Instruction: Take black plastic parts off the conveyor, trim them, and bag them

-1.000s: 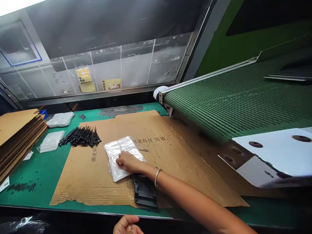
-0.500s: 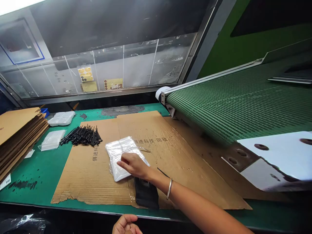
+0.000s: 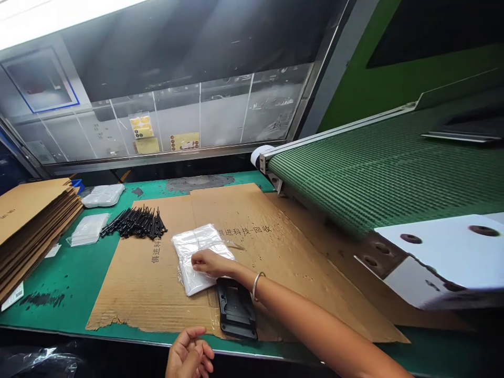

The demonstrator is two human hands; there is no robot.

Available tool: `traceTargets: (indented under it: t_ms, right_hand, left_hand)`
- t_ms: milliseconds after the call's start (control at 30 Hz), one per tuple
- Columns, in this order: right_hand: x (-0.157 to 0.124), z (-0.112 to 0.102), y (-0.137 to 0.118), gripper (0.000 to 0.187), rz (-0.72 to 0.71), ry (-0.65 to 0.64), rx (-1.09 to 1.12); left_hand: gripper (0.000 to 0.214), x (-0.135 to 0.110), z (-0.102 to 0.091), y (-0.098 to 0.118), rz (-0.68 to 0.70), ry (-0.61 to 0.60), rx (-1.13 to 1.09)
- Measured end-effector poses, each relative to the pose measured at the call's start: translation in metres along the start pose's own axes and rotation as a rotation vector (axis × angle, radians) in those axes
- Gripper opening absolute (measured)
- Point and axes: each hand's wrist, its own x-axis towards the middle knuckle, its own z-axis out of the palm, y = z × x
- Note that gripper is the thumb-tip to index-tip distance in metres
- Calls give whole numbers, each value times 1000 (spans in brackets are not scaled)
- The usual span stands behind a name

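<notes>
Bench [image 3: 66,278] report: right hand [image 3: 212,263] flat on clear plastic bag [image 3: 195,239], left hand [image 3: 189,353] empty

Conveyor belt [image 3: 378,168] runs to the right of the right hand. Cardboard sheet [image 3: 129,294] lies beneath that hand, apparently padding the bench. Right hand's fingers extended, not clenched, seemingly pressing the bag flat. Black plastic bracket [image 3: 236,310] sits just below the right wrist; black cable ties [image 3: 136,223] lie bunched beyond and left of it. Left hand loosely half-open at the bench edge, holding nothing visible

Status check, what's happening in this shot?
Right hand flat on clear plastic bag. Left hand open, empty, near bench edge. Black plastic part beside bag.
</notes>
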Motion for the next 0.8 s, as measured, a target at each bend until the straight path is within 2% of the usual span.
traceTargets:
  t_ms: [100, 167, 300, 367, 567, 700, 800]
  right_hand:
    - [-2, -2, 7, 23, 6, 23, 112]
    - [-3, -3, 11, 22, 11, 39, 173]
    - [-2, -4, 12, 23, 23, 75, 255]
    - [-3, -4, 9, 25, 41, 98, 262]
    - [-14, -1, -2, 24, 58, 130, 164]
    - [-18, -1, -7, 21, 81, 205, 159]
    - [-15, -10, -14, 23, 59, 284, 256]
  left_hand:
    - [38, 6, -2, 15, 132, 79, 107]
    - [35, 14, 1, 26, 244, 143, 259]
    - [38, 41, 11, 50, 458, 170, 824]
    - [40, 59, 15, 58, 522, 149, 971]
    - [46, 99, 18, 70, 628, 155, 1133]
    - [55, 105, 21, 73, 657, 142, 1202]
    - [64, 106, 20, 69, 675, 139, 1216]
